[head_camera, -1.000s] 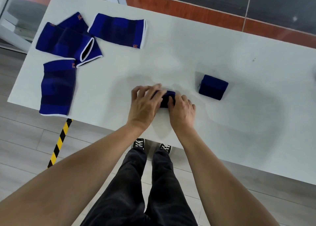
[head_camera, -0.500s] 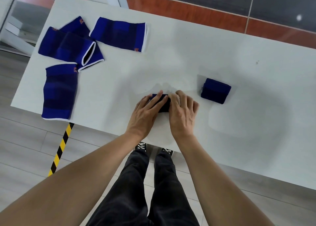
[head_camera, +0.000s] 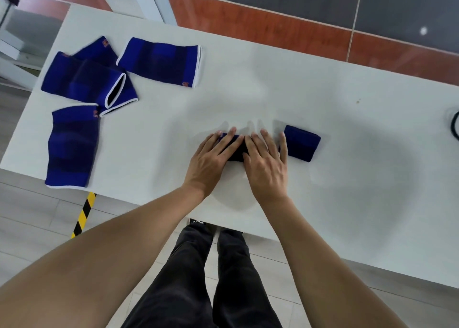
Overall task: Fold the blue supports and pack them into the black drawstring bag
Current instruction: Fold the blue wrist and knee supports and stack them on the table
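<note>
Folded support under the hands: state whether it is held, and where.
Not gripped. Both hands, left hand and right hand, press flat fingers on top of the folded support.

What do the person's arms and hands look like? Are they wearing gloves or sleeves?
No gloves or sleeves show. The left hand and right hand are bare, and both forearms are bare up to the picture's edge. No rings, watch or bracelets show.

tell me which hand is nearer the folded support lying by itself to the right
Right. The right hand lies just beside the folded support, its little finger at the edge. The left hand is farther off, beyond the right.
</note>
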`<control>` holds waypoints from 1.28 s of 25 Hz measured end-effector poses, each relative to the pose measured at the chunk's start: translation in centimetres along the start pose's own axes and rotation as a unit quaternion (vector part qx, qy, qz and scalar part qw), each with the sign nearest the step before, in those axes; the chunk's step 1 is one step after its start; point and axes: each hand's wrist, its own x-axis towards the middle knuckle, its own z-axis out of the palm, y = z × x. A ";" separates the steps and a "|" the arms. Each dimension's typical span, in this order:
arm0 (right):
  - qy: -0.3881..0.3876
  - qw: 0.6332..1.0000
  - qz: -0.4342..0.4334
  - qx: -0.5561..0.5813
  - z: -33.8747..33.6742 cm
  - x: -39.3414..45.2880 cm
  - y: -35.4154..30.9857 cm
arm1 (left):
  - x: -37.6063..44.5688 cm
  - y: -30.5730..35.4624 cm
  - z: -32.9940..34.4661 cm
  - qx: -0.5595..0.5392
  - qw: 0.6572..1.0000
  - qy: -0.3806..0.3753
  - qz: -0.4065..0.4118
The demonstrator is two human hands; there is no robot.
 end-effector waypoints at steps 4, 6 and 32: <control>-0.004 0.998 0.013 -0.055 -0.3 3.0 2.8 | 4.7 1.7 0.6 0.041 0.999 -0.008 -0.007; -0.004 0.998 0.022 -0.061 -0.4 4.1 4.1 | 6.7 2.1 0.5 0.060 0.998 -0.033 -0.005; -0.035 0.993 0.111 0.020 -1.7 7.9 -6.0 | 8.1 -10.5 -7.5 -0.023 0.976 -0.170 -0.138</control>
